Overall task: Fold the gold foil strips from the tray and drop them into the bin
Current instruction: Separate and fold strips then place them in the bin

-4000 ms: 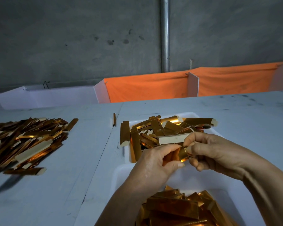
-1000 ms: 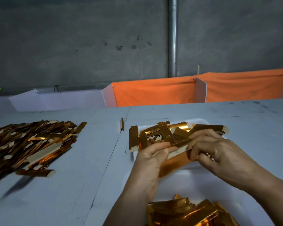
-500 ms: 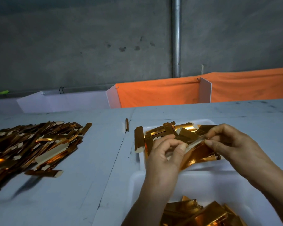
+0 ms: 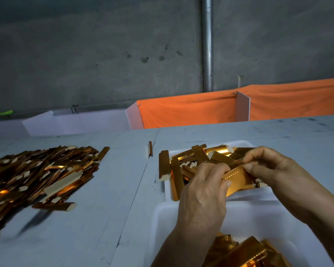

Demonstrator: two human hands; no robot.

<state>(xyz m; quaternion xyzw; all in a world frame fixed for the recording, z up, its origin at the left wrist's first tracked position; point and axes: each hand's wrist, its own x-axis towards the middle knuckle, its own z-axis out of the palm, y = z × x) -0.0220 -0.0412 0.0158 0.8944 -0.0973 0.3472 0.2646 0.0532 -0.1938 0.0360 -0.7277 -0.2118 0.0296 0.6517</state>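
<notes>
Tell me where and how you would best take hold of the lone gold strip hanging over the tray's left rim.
Probably pinch the gold strip by its pale near end, coming from the left over the bare table. That end overhangs the tray rim with free space around it; the left hand and right hand crowd the other side.

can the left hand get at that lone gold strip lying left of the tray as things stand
Probably not right now: the left hand is busy pinching the strip being folded. The lone strip itself lies uncovered beside the tray.
</notes>
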